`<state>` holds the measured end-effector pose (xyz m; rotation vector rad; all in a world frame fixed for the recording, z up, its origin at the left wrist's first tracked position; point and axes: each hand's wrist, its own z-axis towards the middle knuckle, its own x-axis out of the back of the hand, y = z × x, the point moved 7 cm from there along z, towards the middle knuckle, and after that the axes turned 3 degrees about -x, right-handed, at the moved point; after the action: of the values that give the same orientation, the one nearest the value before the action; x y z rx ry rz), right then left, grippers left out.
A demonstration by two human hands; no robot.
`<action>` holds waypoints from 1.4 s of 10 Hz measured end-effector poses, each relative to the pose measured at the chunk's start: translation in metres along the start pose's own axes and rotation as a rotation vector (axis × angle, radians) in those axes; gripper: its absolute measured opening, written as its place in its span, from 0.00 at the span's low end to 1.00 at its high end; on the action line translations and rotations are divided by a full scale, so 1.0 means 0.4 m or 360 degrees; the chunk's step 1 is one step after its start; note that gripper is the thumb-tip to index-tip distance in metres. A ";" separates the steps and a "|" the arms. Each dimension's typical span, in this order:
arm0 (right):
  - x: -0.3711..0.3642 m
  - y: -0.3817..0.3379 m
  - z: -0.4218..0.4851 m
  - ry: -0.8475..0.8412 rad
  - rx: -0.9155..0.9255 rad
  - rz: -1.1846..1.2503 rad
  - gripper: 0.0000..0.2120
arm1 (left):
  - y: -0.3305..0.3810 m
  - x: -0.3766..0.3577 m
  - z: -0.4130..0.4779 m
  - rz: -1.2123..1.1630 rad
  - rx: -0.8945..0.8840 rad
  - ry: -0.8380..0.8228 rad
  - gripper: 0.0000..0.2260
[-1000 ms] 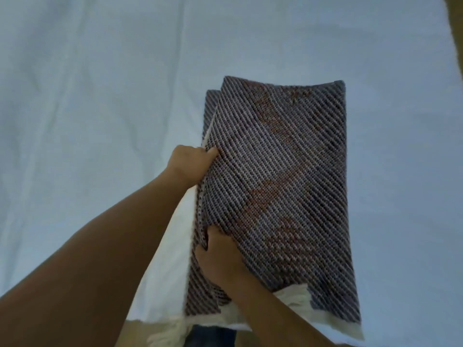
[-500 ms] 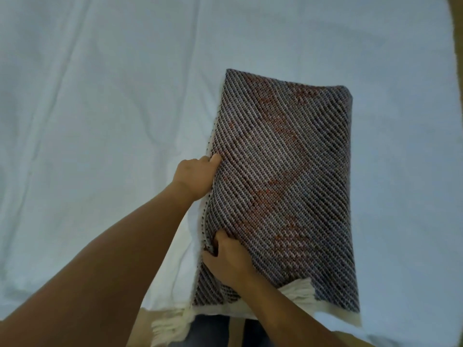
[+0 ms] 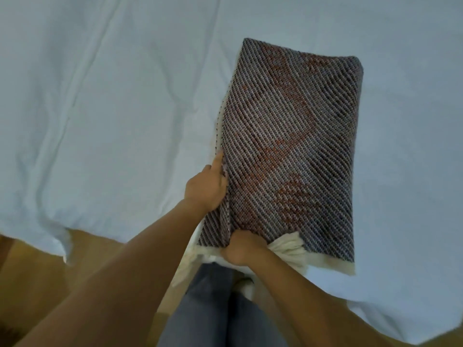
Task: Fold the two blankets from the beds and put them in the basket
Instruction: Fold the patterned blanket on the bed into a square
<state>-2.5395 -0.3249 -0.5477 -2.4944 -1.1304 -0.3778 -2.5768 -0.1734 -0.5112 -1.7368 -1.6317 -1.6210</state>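
Observation:
A knitted blanket (image 3: 295, 151) in grey, purple and rust diagonal stripes lies folded into a long rectangle on the white bed sheet (image 3: 112, 108). Cream fringe (image 3: 288, 246) hangs at its near end. My left hand (image 3: 206, 189) grips the blanket's left edge about halfway along, fingers tucked under the fold. My right hand (image 3: 241, 247) is closed on the near left corner by the fringe. No basket and no second blanket are in view.
The bed's near edge runs across the lower part of the view, with brown wooden floor (image 3: 37, 271) below it. My legs in grey trousers (image 3: 213, 309) stand against the bed edge.
The raised top layer has been laid flat onto the blanket, closing the fold. Both hands slid toward me along the left edge, the right one reaching the near corner.

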 end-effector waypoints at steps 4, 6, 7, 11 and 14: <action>-0.145 -0.170 -0.065 0.0061 0.0302 0.0367 0.16 | -0.209 -0.081 -0.345 -0.0462 0.0772 -0.0119 0.20; -0.062 -0.051 -0.099 0.0263 0.0265 0.0542 0.12 | -0.170 -0.020 -0.286 -0.0418 0.0689 0.0002 0.19; 0.059 0.065 -0.114 0.0513 0.0151 0.0644 0.14 | -0.076 0.005 -0.205 -0.0417 0.0552 0.0067 0.19; 0.501 0.205 0.010 0.1038 0.0069 0.0781 0.08 | 0.201 0.062 0.270 0.0105 -0.0100 -0.0044 0.23; 0.893 0.235 0.188 0.1424 0.0056 0.0527 0.18 | 0.255 0.195 0.735 0.0588 -0.0511 0.0136 0.24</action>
<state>-2.2321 -0.1125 -0.4973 -2.0220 -0.3508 -1.1873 -2.3602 0.0629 -0.5010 -1.9433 -0.9757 -1.8074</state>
